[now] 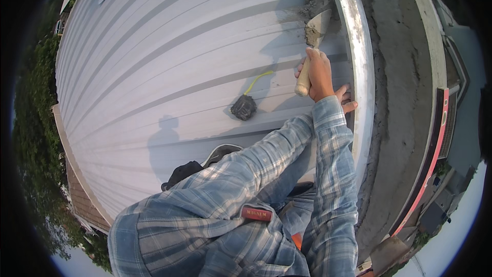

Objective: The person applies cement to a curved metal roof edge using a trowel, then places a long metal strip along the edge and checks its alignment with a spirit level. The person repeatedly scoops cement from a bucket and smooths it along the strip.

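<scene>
My right hand (315, 72) grips the wooden handle of a trowel (320, 25), which has grey mortar on its blade. Just beyond the blade, a lump of mortar (315, 6) lies on the ribbed metal roof (200, 46). My left hand (344, 100), partly hidden behind my right wrist, rests with spread fingers against the long pale metal strip (361, 56). Left of my hands, a black lumpy object (243, 107) with a thin yellow strip lies on the roof.
Along the right runs a band of grey cement (400, 72) with a red-edged board (441, 133) beyond. A dark shoe (179, 174) shows beside my body. Trees (33, 138) and a tiled roof (84, 195) lie past the left edge.
</scene>
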Tool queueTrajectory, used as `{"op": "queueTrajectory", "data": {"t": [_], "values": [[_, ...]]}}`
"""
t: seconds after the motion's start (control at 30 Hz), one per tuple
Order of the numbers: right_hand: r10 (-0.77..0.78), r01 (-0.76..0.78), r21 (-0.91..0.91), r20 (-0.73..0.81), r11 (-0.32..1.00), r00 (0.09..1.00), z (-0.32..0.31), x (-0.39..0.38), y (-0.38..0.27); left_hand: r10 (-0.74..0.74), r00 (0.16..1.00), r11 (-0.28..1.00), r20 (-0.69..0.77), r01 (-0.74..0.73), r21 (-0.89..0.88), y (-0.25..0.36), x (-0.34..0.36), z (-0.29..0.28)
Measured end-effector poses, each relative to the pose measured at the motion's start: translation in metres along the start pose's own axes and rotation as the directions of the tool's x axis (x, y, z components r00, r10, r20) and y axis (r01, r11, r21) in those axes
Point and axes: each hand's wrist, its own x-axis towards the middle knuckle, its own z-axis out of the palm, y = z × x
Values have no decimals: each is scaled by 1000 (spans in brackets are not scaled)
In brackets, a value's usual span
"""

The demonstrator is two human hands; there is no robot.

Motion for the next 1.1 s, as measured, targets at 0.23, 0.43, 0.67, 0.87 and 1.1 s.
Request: {"op": "queueTrajectory", "data": {"t": [0.23, 0.43, 0.67, 0.87, 1.1], "values": [[-72, 67, -97, -53, 993, 996, 10, 62, -22, 8, 997, 1000, 74, -7, -8, 12, -11, 7], [-32, 39, -332, 27, 942, 999, 6, -5, -9, 16, 999, 999, 46, -14, -36, 16, -12, -6], [35, -25, -70, 142, 997, 989, -76, -169, -13, -11, 996, 1000, 92, 9, 18, 41, -23, 12], [-14, 39, 171, -145, 984, 989, -140, -324, 27, -75, 993, 995, 87, 80, -60, 38, -22, -9], [22, 182, 399, -455, 899, 890, -156, -444, 93, -154, 987, 987, 50, 151, 54, 59, -23, -15]]}}
